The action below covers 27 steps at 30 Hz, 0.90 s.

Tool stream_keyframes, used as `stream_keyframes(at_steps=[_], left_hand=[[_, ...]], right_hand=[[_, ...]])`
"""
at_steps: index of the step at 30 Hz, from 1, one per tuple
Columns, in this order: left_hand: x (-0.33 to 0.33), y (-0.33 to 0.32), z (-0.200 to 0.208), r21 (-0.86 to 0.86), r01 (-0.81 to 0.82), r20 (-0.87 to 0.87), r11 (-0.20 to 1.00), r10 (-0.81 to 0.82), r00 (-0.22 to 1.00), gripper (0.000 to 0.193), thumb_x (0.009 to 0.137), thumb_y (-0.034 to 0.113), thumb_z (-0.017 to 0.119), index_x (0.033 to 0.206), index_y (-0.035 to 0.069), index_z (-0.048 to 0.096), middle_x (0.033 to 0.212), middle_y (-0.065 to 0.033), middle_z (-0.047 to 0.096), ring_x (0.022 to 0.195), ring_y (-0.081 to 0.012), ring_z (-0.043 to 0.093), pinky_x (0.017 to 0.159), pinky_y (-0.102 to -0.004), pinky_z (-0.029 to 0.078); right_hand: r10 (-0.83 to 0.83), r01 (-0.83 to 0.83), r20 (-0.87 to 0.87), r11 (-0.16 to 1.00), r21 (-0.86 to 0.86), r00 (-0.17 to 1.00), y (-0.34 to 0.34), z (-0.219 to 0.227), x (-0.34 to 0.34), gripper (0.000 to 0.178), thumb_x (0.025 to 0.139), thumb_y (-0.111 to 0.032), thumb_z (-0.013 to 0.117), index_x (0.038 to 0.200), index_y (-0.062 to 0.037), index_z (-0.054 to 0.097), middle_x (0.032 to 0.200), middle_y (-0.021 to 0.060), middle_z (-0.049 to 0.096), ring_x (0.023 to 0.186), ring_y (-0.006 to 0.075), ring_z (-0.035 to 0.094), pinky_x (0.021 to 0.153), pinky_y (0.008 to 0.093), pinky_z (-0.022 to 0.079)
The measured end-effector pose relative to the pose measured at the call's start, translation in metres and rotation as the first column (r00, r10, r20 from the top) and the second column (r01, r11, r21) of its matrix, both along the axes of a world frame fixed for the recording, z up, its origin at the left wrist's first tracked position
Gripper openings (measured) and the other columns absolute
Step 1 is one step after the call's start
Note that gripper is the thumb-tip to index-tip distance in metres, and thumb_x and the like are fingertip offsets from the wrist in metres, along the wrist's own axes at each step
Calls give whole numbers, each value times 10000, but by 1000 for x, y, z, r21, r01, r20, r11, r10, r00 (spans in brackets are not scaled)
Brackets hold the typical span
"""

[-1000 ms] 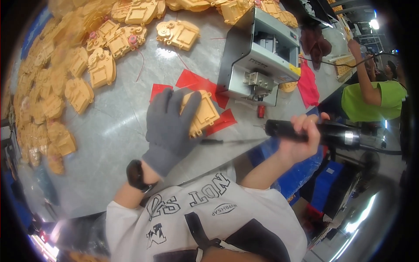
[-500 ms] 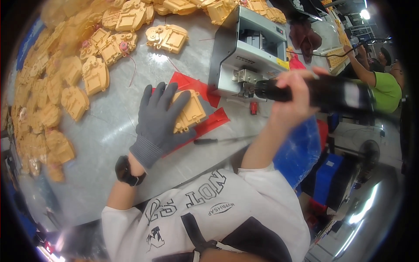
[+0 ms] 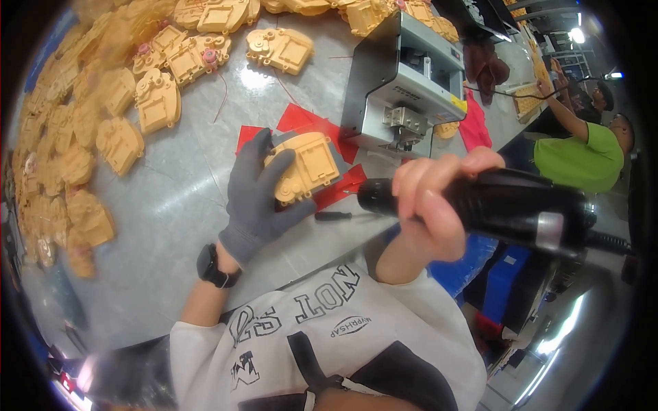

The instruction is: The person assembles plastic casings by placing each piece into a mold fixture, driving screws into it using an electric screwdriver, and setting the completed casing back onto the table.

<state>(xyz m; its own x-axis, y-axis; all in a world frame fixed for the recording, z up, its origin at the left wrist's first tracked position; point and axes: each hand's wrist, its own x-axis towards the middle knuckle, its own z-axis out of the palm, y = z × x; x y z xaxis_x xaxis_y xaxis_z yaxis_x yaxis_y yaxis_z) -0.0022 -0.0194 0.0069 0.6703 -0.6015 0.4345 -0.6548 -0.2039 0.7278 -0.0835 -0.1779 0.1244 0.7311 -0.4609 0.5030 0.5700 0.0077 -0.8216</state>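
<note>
Head view: yellow molded plastic housing (image 3: 314,168) sits over red sheet pieces (image 3: 295,118) on the gray bench, gloved left hand (image 3: 257,188) part-closed around its left side, likely to steady it with the recessed face exposed. Bare right hand (image 3: 435,205) is wrapped tight on a black powered screwdriver (image 3: 521,205), nose toward the housing, presumably for aim; can't tell if the bit touches. Boxy bench machine (image 3: 384,103) stands just beyond, probably for easy reach.
</note>
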Motion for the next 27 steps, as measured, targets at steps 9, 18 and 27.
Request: stream_keyframes(at_steps=[9, 18, 27], left_hand=[[5, 9, -1, 76, 33, 37, 997, -36, 999, 735, 572, 351, 767, 1187, 99, 453, 1243, -232, 411, 1113, -394, 435, 980, -531, 269], [10, 10, -2, 31, 9, 30, 999, -10, 999, 649, 516, 282, 746, 1090, 98, 503, 1124, -225, 460, 984, -378, 487, 828, -511, 341], [14, 10, -4, 5, 22, -14, 1000, -22, 1000, 675, 489, 264, 757, 1096, 105, 509, 1153, -223, 453, 984, -373, 490, 829, -510, 338]], right_hand=[[-11, 12, -65, 1000, 23, 998, 14, -13, 23, 426, 697, 85, 555, 1052, -33, 352, 602, 56, 469, 484, 126, 463, 462, 259, 408], [35, -44, -151, 997, -56, 988, 18, -20, 27, 422, 712, 55, 580, 1025, -75, 330, 645, 58, 484, 512, 135, 467, 508, 281, 424], [239, -261, -150, 953, -153, 959, 8, -23, 31, 457, 711, 124, 553, 1055, -61, 316, 696, 101, 513, 536, 174, 482, 539, 308, 428]])
